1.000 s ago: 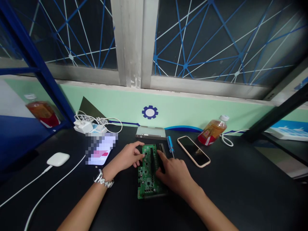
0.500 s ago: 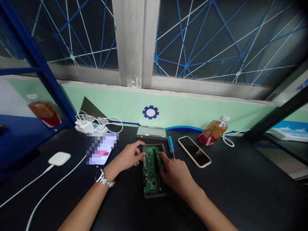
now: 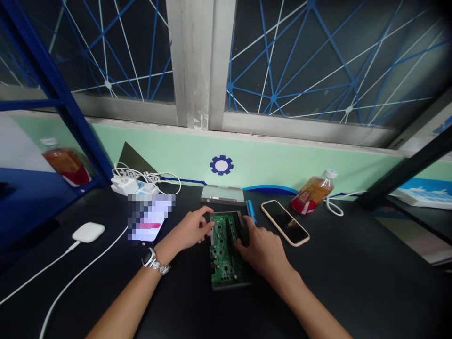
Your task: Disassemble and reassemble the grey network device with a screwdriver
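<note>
A green circuit board (image 3: pixel 221 254) sits in a dark shallow metal case (image 3: pixel 233 285) on the desk, with a long black strip running down its middle. My left hand (image 3: pixel 192 229) holds the upper left edge of the case, thumb on the side and index finger at the corner, other fingers curled. My right hand (image 3: pixel 263 247) rests over the right side, its index finger stretched to the upper right rim and its thumb near the black strip; the lower fingers are hidden. Just beyond that fingertip lies a blue-handled screwdriver (image 3: pixel 251 211), its shaft covered by my hand.
A flat silver metal cover (image 3: pixel 222 194) lies behind the case. To the right are a phone in a pale case (image 3: pixel 285 223) and a drink bottle (image 3: pixel 313 192). At left are a lit phone (image 3: pixel 150 221), a white earbud case (image 3: pixel 88 232) and a power strip with chargers (image 3: pixel 134 184).
My right index finger has moved from the middle of the board to the right, onto the case's upper right rim. My left hand stays at the left edge.
</note>
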Available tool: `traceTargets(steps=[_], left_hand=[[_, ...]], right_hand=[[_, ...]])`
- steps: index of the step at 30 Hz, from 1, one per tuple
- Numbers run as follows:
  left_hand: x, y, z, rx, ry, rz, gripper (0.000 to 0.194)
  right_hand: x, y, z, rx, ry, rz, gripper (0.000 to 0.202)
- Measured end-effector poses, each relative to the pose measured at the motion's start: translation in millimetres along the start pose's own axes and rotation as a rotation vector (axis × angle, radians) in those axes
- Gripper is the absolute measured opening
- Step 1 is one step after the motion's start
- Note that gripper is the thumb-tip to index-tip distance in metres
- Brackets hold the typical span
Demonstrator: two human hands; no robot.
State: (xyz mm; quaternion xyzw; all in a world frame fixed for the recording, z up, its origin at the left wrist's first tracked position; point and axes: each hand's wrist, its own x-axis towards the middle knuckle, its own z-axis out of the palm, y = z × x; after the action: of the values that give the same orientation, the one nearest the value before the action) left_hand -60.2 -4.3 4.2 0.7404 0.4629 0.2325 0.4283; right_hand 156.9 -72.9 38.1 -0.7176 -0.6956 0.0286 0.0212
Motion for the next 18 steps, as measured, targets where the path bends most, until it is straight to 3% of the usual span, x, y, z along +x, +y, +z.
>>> traceTargets(steps=[18], left_hand=[[-0.7,3.3,2.6,0.099,0.05,0.02,0.045]], right_hand=[[2.1,-1.5,3.4,-0.015,-0.006,-0.008,0.036]])
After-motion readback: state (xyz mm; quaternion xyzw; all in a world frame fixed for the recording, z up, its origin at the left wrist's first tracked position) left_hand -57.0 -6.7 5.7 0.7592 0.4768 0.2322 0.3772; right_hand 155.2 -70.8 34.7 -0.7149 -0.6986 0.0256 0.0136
